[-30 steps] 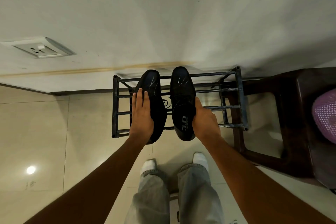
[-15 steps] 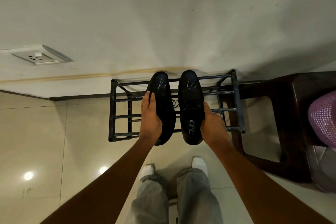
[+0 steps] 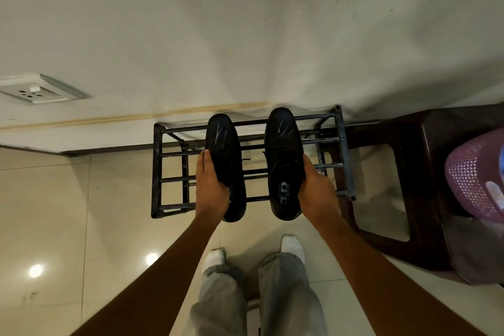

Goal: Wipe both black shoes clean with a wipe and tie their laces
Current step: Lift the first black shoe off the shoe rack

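Two black shoes sit toes-to-wall above a black metal shoe rack (image 3: 156,169). The left shoe (image 3: 225,150) has pale scuff marks on its toe; my left hand (image 3: 211,188) grips its left side and heel. The right shoe (image 3: 283,144), also scuffed, shows a printed insole label; my right hand (image 3: 316,191) grips its right side near the heel. Loose lace ends show between the shoes. I see no wipe.
A dark brown plastic stool (image 3: 414,172) stands right of the rack, with a purple perforated basket (image 3: 474,172) on it. A wall socket (image 3: 41,90) sits at the left. My feet in white socks (image 3: 291,245) stand on beige tiles.
The two shoes have been drawn apart sideways, leaving a wider gap between them. Both hands stay on their shoes; the left hand has slid down towards the heel.
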